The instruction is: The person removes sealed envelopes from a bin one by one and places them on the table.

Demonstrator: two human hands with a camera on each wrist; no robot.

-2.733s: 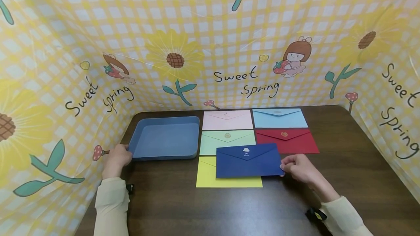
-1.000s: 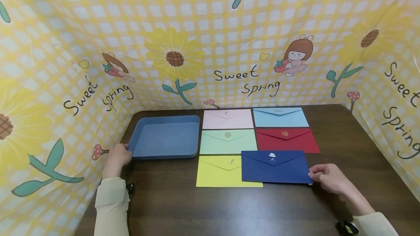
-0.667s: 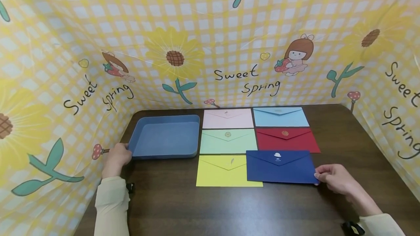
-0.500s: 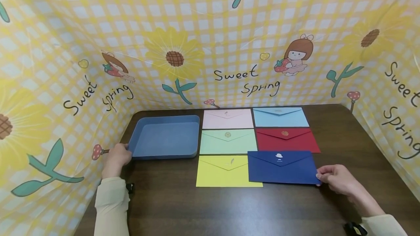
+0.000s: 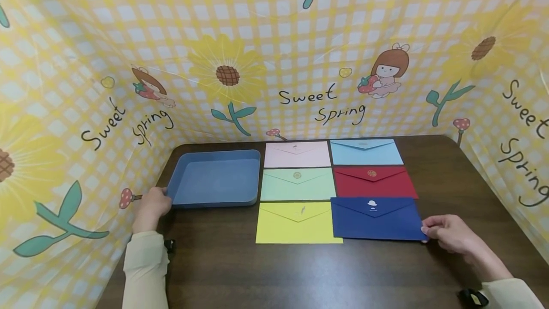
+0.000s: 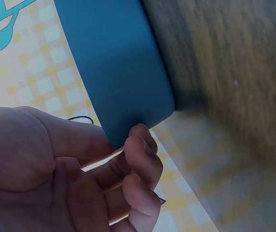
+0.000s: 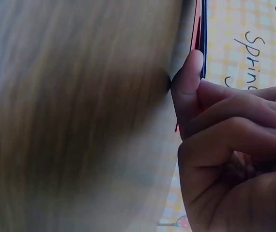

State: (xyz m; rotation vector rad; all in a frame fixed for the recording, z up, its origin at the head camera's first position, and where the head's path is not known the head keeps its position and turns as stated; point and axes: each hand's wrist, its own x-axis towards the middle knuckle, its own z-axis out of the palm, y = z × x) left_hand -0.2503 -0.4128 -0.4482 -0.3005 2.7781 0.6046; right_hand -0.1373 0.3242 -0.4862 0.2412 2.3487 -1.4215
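A dark blue envelope with a white hat print is pinched at its right edge by my right hand. Its left edge overlaps the yellow envelope, and its top edge lies along the red envelope. In the right wrist view the envelope shows edge-on between thumb and forefinger. At the left, my left hand holds the near left corner of a blue tray. Seen from the left wrist, thumb and curled fingers grip the tray's corner.
Pink, light blue and mint green envelopes lie flat behind. The dark wooden table extends toward me. A yellow checked cloth hangs around the back and sides.
My right hand has carried the dark blue envelope rightward, from over the yellow and green envelopes to below the red one. The left hand and tray have stayed in place.
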